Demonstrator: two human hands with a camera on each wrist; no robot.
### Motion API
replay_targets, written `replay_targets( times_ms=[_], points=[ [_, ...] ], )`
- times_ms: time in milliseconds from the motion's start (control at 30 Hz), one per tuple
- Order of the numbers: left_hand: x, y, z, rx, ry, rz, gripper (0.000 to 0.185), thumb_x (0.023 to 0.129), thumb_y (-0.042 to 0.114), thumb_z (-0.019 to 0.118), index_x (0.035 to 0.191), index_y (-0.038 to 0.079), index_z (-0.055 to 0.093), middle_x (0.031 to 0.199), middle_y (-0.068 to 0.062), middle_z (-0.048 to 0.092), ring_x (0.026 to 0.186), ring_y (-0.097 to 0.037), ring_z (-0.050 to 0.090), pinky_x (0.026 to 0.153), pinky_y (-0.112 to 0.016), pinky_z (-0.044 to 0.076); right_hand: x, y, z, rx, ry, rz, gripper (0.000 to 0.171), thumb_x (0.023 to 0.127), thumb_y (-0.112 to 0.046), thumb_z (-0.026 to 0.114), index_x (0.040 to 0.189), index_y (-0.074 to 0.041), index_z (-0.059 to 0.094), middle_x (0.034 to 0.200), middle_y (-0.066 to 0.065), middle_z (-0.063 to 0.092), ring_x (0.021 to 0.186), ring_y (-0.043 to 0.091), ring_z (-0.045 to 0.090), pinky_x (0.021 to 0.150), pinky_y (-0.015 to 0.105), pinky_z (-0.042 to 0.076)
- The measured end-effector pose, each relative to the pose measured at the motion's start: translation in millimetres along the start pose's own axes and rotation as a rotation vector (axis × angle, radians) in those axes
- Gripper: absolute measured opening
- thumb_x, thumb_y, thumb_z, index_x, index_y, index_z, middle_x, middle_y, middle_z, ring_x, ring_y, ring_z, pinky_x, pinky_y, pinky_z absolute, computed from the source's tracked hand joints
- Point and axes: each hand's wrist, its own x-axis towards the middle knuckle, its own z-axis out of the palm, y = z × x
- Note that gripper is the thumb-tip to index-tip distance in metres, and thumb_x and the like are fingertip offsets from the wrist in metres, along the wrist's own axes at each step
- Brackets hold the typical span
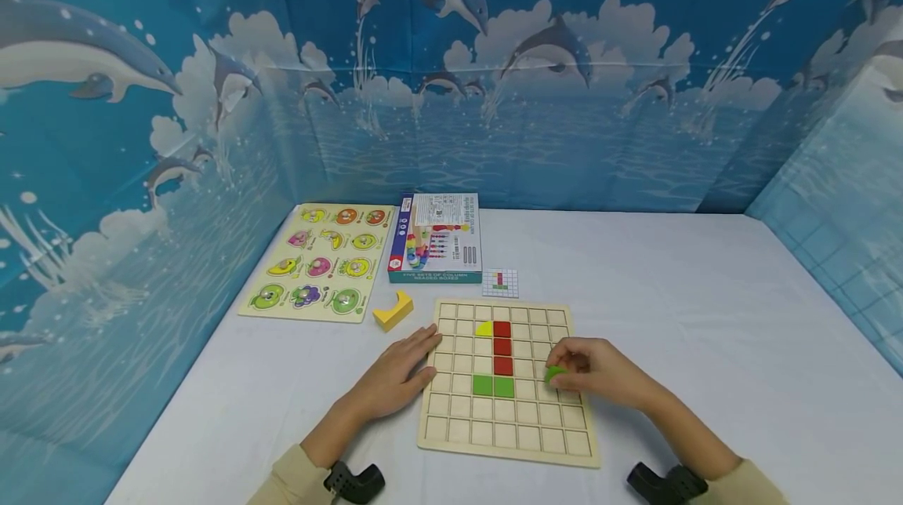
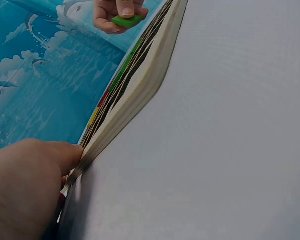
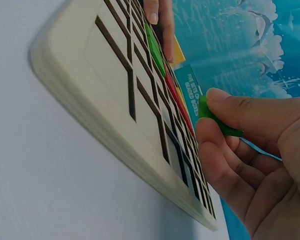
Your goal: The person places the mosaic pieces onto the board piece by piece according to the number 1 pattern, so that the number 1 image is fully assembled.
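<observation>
A wooden grid board (image 1: 508,430) lies on the white table. In its cells sit a yellow piece (image 1: 484,328), a column of red tiles (image 1: 502,347) and two green tiles (image 1: 493,386). My right hand (image 1: 600,372) pinches a small green piece (image 1: 554,372) just above the board's right side; the same green piece (image 3: 217,120) shows between thumb and fingers in the right wrist view, and again as the green piece (image 2: 128,21) in the left wrist view. My left hand (image 1: 398,372) lies flat with straight fingers on the board's left edge (image 2: 135,85).
A fruit peg puzzle (image 1: 320,260) lies at the back left, a bead-box carton (image 1: 437,237) beside it. A small pattern card (image 1: 500,282) sits behind the board and a loose yellow block (image 1: 393,311) to its left. Dolphin-print walls surround the table.
</observation>
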Motion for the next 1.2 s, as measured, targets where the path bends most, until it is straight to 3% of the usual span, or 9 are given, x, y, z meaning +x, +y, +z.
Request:
replay_targets(
  times_ms=[267, 600, 933, 1200],
  points=[
    [-0.2, 0.1, -1.2, -0.004, -0.001, 0.005, 0.055, 0.103, 0.035, 0.045, 0.152, 0.012, 0.035, 0.159, -0.001, 0.026, 0.146, -0.019, 0.020, 0.117, -0.046, 0.020, 10.8, -2.5, 16.2, -0.030, 0.006, -0.002, 0.018, 0.083, -0.017, 0.078, 0.094, -0.008, 0.066, 0.082, -0.001, 0.062, 0.070, 0.009, 0.056, 0.060, 0.024, 0.050],
    [-1.4, -1.1, -1.4, -0.004, -0.003, 0.005, 0.056, 0.103, 0.035, 0.045, 0.152, 0.012, 0.035, 0.160, -0.001, 0.025, 0.146, -0.018, 0.020, 0.117, -0.046, 0.020, 12.3, -10.0, 27.1, -0.018, -0.020, -0.007, 0.011, 0.092, -0.011, 0.068, 0.102, -0.006, 0.071, 0.093, 0.000, 0.067, 0.079, 0.010, 0.063, 0.067, 0.026, 0.055],
    [-1.0, 0.1, -1.6, -0.004, -0.004, 0.009, 0.056, 0.103, 0.034, 0.046, 0.152, 0.011, 0.035, 0.160, -0.002, 0.025, 0.146, -0.018, 0.020, 0.117, -0.046, 0.020, 11.8, -8.6, 31.8, -0.077, -0.017, -0.022, 0.015, 0.093, -0.012, 0.066, 0.106, -0.007, 0.073, 0.093, -0.004, 0.067, 0.075, 0.006, 0.058, 0.063, 0.024, 0.053],
    [-0.2, -0.1, -0.5, -0.001, -0.001, 0.010, 0.056, 0.103, 0.035, 0.046, 0.153, 0.012, 0.034, 0.160, -0.001, 0.025, 0.146, -0.017, 0.019, 0.117, -0.045, 0.020, 10.8, -6.3, 34.2, -0.143, -0.007, -0.086, 0.017, 0.093, -0.013, 0.067, 0.107, -0.008, 0.074, 0.093, -0.007, 0.064, 0.075, 0.005, 0.053, 0.063, 0.023, 0.050]
  ],
)
